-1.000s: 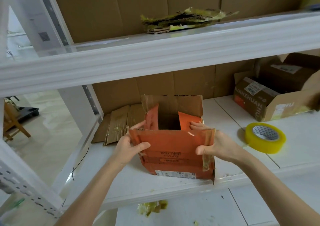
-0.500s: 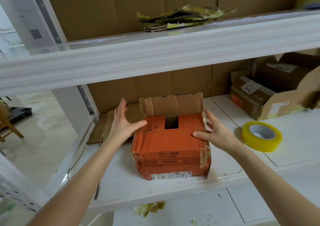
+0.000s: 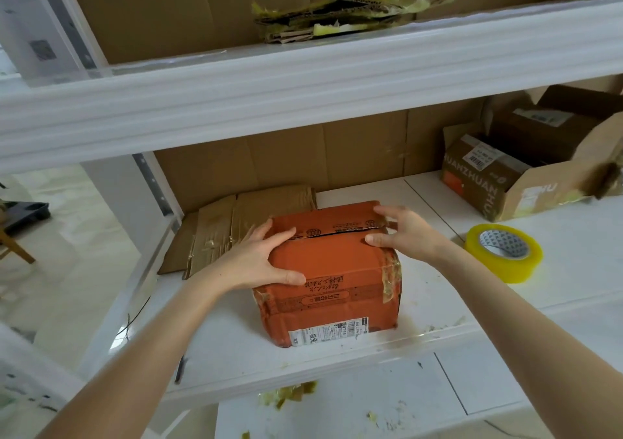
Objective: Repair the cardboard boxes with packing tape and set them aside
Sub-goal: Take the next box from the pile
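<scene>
**Orange box: top flaps down, both hands pressing**

- Orange cardboard box [image 3: 333, 270] sits on the white shelf [image 3: 236, 347], near the front edge. Its print is Chinese, upside down to the camera. The white shipping label [image 3: 328, 332] on the front face is too small to read.
- Left hand [image 3: 259, 260]: fingers straight and spread, flat on the box's top left edge, gripping nothing.
- Right hand [image 3: 404, 233]: fingers on the far flap, thumb on the near one, pressing, not curled round anything.
- Versus 0.5 s ago: the far flap stood upright with a gap in the top. Now it's folded down and the flaps meet at a seam.
- Yellow packing tape roll [image 3: 505, 253] lies flat just right of the box, untouched.
- Open brown carton [image 3: 485, 199] far right, printed "HUANZHUAN", holds a smaller labelled brown box [image 3: 546, 125].
- Flattened cardboard [image 3: 229, 226] lies behind the left hand.
</scene>
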